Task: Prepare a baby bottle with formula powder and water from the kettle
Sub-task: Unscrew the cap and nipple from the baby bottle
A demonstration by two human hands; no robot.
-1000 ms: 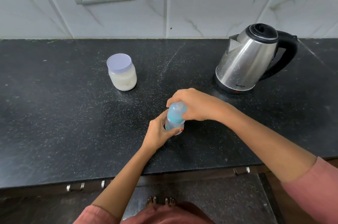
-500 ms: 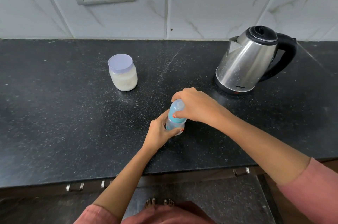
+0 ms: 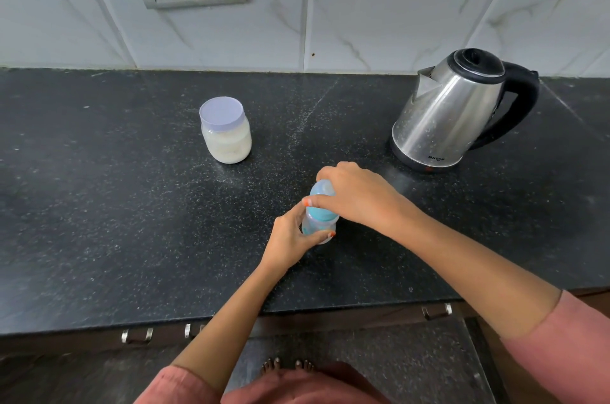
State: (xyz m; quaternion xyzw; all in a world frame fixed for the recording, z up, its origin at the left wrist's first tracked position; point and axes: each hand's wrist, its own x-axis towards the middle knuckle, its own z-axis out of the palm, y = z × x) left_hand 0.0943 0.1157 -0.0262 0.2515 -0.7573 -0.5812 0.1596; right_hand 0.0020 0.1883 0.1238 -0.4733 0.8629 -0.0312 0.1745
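Head view, left to right. The formula jar, pale powder inside and its lilac lid on, stands upright on the black counter, beyond and to the left of my left hand and well apart from it.

My left hand reaches in from the lower left with the forearm stretched over the counter edge. Its fingers and thumb curl round the lower body of the baby bottle and grip it. The thumb lies across the near side of the bottle, and the other fingers are hidden behind it.

The bottle stands upright on the counter between my two hands and touches both. Its clear body sits in my left hand, with the teal collar and pale cap above.

My right hand comes in from the right, wrist raised and palm down. It covers the right side of the cap, with the thumb curled round the front just above the collar, so it grips the top.

The steel kettle stands on its base beyond and to the right of my right hand, near it but not touching, with its black handle turned away to the right.
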